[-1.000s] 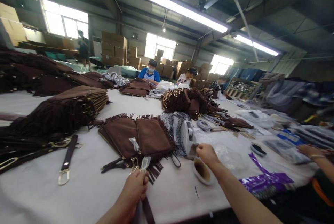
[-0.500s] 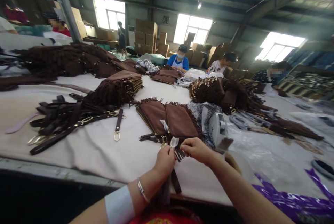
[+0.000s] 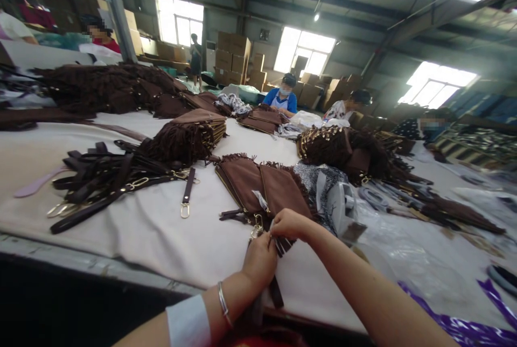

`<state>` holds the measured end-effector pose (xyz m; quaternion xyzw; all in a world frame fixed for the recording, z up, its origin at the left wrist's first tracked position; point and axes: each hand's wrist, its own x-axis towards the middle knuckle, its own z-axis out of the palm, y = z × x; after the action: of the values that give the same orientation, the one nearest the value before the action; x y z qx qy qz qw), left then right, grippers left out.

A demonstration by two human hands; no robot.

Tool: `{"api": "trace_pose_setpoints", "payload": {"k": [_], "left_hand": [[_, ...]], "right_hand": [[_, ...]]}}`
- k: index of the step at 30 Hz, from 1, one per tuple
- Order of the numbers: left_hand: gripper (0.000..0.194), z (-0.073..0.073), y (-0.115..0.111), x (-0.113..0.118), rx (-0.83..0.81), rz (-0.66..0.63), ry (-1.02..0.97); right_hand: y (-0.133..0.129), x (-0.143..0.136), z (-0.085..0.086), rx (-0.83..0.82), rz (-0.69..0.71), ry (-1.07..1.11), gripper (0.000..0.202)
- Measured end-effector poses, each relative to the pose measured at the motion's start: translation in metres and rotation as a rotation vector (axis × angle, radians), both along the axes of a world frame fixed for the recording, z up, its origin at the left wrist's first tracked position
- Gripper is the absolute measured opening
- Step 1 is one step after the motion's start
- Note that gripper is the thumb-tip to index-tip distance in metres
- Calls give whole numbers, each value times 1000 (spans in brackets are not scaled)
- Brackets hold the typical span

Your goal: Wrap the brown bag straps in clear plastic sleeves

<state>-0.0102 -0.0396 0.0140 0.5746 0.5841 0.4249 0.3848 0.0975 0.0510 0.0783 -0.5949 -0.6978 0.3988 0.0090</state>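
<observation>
My left hand [image 3: 260, 261] is closed around a dark brown strap [image 3: 276, 292], whose end hangs below the fist over the table edge. A gold clasp [image 3: 256, 227] shows just above those fingers. My right hand [image 3: 291, 224] meets the left fingertips in a pinch, and a sliver of a small piece of clear plastic [image 3: 272, 223] shows there; the rest is hidden by fingers. Directly beyond both hands lie brown fringed zip pouches [image 3: 280, 188], overlapping flat on the table. Part of the fringe hangs under my right hand.
Dark straps with gold clasps [image 3: 97, 182] lie heaped at left, beside one separate strap [image 3: 188, 191]. Stacked fringed pouches [image 3: 189, 134] stand behind. A tape dispenser [image 3: 341, 207] sits at right, near purple plastic [image 3: 456, 323]. A co-worker in blue [image 3: 283, 100] sits across the table.
My right hand has moved left and closed against the left fingertips, covering most of the clear plastic that stood up there. The view has shifted slightly.
</observation>
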Motion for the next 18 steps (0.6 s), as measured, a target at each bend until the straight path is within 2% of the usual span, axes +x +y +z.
{"api": "trace_pose_setpoints", "payload": {"k": [7,12,18], "left_hand": [[10,-7,-5,0,-10,70,47],[30,-4,-8,-1,32,88,18],[12,-5,-7,-1,57,70,98]], "right_hand": [[0,-9,5,-92,11,-56,13],[-2,-11,9,-98,3,-60,14],[-4,-11,9,-75,-46,-17,15]]}}
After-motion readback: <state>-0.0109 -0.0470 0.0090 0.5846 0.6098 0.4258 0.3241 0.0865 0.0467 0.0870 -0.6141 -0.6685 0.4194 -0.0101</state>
